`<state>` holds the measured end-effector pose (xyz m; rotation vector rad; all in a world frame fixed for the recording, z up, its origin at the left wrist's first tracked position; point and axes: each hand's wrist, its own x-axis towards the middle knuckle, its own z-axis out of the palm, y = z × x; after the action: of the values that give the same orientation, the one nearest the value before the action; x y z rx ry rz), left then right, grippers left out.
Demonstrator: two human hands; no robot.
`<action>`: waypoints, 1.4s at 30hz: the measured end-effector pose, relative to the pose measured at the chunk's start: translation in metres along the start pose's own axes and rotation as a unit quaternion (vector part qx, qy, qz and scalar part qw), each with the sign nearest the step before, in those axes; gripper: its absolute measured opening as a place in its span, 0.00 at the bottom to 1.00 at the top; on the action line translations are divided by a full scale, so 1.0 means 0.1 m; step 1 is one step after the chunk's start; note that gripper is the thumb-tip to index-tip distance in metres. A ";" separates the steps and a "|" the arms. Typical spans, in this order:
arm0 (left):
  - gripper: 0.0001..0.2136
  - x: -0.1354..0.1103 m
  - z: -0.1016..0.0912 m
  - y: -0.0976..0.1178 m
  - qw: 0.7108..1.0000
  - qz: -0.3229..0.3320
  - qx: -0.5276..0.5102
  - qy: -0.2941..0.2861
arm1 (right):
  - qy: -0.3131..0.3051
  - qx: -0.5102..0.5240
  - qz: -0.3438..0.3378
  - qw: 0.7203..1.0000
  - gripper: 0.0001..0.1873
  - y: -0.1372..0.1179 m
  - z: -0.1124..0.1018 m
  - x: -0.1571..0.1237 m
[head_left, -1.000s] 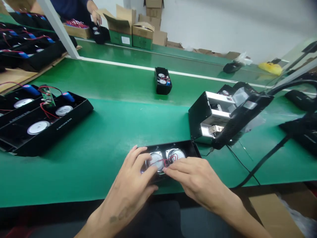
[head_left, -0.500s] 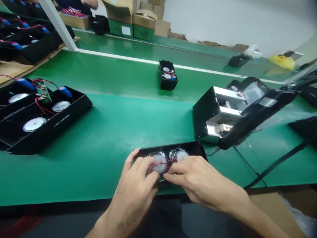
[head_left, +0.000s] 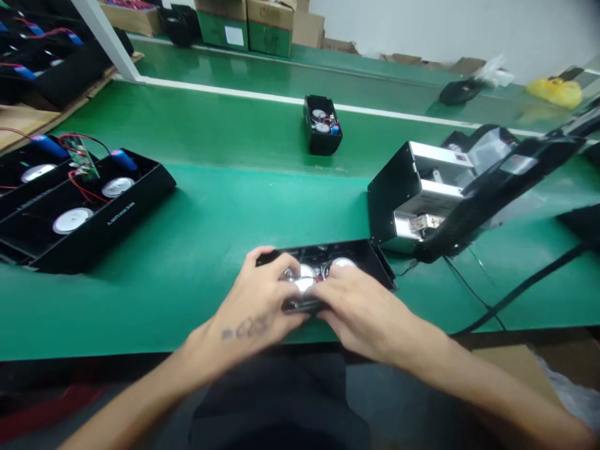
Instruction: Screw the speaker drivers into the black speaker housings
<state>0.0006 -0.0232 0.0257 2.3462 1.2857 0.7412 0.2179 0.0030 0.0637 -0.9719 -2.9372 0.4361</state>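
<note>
A black speaker housing point(head_left: 380, 265) lies open side up near the front edge of the green bench, both my hands on it. Inside sit two round silver speaker drivers point(head_left: 305, 277), partly covered by my fingers. My left hand point(head_left: 257, 294) grips the left end, with fingers over the rim and thumb along the near wall. Across the near side is my right hand point(head_left: 363, 300), its bent fingers reaching inside and its thumb low against the near wall. Motion blur and my fingers hide the wires and whatever the fingertips press.
More open black housings point(head_left: 140, 200) with blue cylindrical cells and red wires stand at left. One small housing point(head_left: 323, 128) sits farther back. A black-and-silver machine point(head_left: 394, 197) with a dark arm and cables is at right. Cardboard boxes point(head_left: 269, 28) line the back.
My view has tipped downward, so everything sits higher in the picture. My hands have shifted from over the wires to closing round the housing's near wall.
</note>
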 end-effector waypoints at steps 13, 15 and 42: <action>0.22 0.69 -0.47 -0.32 0.956 -0.179 -0.108 -0.204 | -0.062 0.123 0.051 0.989 0.15 0.39 -0.49 0.60; 0.21 0.68 -0.47 -0.32 0.959 -0.167 -0.106 -0.203 | -0.057 0.121 0.056 0.989 0.14 0.39 -0.48 0.60; 0.18 0.74 -0.47 -0.37 0.940 -0.206 -0.167 -0.213 | -0.116 0.138 0.067 0.981 0.13 0.33 -0.56 0.76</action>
<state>-0.0189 0.0619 0.0636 1.7548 1.2715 0.2669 0.1811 0.0872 0.1030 -1.1523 -2.9002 0.9968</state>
